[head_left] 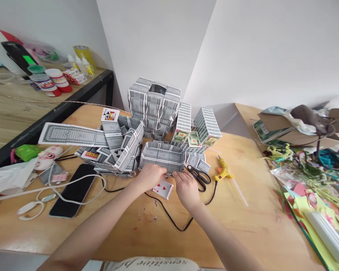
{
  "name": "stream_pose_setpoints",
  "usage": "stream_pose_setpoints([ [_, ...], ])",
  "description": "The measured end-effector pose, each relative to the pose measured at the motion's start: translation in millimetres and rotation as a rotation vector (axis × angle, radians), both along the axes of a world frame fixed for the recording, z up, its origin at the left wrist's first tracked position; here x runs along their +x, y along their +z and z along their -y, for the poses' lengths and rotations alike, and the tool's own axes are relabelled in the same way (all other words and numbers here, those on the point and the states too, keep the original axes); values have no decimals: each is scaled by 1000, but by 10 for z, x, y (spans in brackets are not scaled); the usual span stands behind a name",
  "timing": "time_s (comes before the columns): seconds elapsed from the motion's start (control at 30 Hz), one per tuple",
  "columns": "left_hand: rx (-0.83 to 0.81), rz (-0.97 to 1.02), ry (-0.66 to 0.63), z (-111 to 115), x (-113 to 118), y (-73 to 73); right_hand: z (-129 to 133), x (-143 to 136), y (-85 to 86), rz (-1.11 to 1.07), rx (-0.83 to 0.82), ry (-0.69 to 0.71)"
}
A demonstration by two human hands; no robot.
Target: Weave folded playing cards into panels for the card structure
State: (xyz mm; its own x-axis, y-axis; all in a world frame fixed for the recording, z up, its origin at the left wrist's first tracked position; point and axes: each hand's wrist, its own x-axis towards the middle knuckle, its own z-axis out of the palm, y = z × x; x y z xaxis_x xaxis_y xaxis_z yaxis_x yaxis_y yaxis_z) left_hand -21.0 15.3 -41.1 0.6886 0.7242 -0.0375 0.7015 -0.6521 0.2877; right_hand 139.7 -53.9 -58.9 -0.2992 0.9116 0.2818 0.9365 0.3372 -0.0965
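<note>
An open tray made of grey patterned playing cards [163, 155] lies at the centre of the wooden table. My left hand [153, 175] pinches at its near edge, fingertips closed. Beside it, my right hand [185, 185] presses its fingers together at the tray's near right corner; what lies under them is too small to tell. Between the hands, a three of hearts card [164, 189] lies face up. Behind the tray rises a tall structure of folded cards [154, 101]. Left of the tray is a heap of joined cards [113, 141].
Right of my hands are black scissors [201, 177] and a yellow glue gun [223, 169] with its cable curving below. Card boxes [207, 126] are stacked behind. A black phone [73, 191] and white cables are at left, coloured scraps [322, 210] at far right.
</note>
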Motion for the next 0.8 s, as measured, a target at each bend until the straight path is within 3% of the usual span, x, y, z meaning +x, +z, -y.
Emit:
stream_pose_setpoints([
  [0.27, 38, 6, -7, 12, -13, -3, 17, 9, -113, -70, 108, 50],
  [0.8, 129, -71, -106, -5, 235, -48, -12, 76, 8, -74, 60, 113],
])
